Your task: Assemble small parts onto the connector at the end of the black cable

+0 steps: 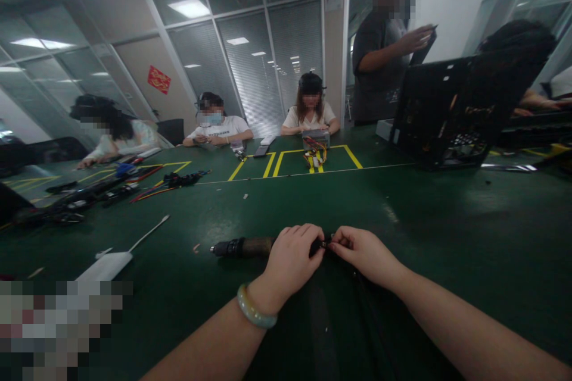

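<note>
A dark electric screwdriver (250, 247) lies sideways over the green table, its narrow tip pointing left. My left hand (290, 259) is closed round its rear part, palm down, and hides much of the body. At the tool's right end, my right hand (369, 253) is closed in a pinch close to the left fingertips. Something small and dark sits between the two hands, too small and shaded to name. Below the right hand a dark cord-like strip (370, 309) runs down toward the table's near edge.
A white power strip (107, 265) with its lead lies at left, behind it dark cables (80, 196). A black computer case (447, 110) stands at the far right. Across the green table (214, 202), a power supply (316, 139) with coloured wires lies before a seated person; other people work nearby.
</note>
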`<action>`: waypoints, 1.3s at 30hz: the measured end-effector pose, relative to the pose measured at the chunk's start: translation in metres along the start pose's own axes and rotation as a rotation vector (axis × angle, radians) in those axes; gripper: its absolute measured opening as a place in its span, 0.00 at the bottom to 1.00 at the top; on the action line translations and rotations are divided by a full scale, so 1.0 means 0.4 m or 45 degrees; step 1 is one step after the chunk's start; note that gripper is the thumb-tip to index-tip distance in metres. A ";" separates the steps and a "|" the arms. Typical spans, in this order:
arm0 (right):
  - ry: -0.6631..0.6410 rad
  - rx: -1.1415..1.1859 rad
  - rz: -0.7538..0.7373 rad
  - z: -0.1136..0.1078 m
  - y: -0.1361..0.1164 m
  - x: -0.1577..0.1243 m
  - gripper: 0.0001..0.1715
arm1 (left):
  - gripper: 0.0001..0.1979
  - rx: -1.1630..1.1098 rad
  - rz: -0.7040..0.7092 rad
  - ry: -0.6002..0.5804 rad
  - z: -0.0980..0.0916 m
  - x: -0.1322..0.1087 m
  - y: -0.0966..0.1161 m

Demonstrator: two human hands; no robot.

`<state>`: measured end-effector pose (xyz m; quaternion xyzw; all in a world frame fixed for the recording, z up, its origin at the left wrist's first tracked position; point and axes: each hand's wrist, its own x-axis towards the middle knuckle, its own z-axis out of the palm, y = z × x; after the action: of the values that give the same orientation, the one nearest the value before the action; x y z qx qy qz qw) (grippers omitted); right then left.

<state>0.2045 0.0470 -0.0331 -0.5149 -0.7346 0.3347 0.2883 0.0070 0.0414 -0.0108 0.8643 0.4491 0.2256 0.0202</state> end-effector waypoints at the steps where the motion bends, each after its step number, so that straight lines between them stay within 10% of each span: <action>1: 0.004 -0.004 -0.003 -0.001 -0.001 -0.001 0.09 | 0.07 0.001 0.014 -0.008 -0.001 0.000 0.000; 39: 0.001 -0.028 0.004 -0.005 -0.005 -0.004 0.09 | 0.09 0.003 0.013 -0.009 -0.002 0.001 0.001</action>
<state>0.2054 0.0452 -0.0306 -0.5193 -0.7373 0.3270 0.2824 0.0071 0.0412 -0.0098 0.8673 0.4450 0.2222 0.0197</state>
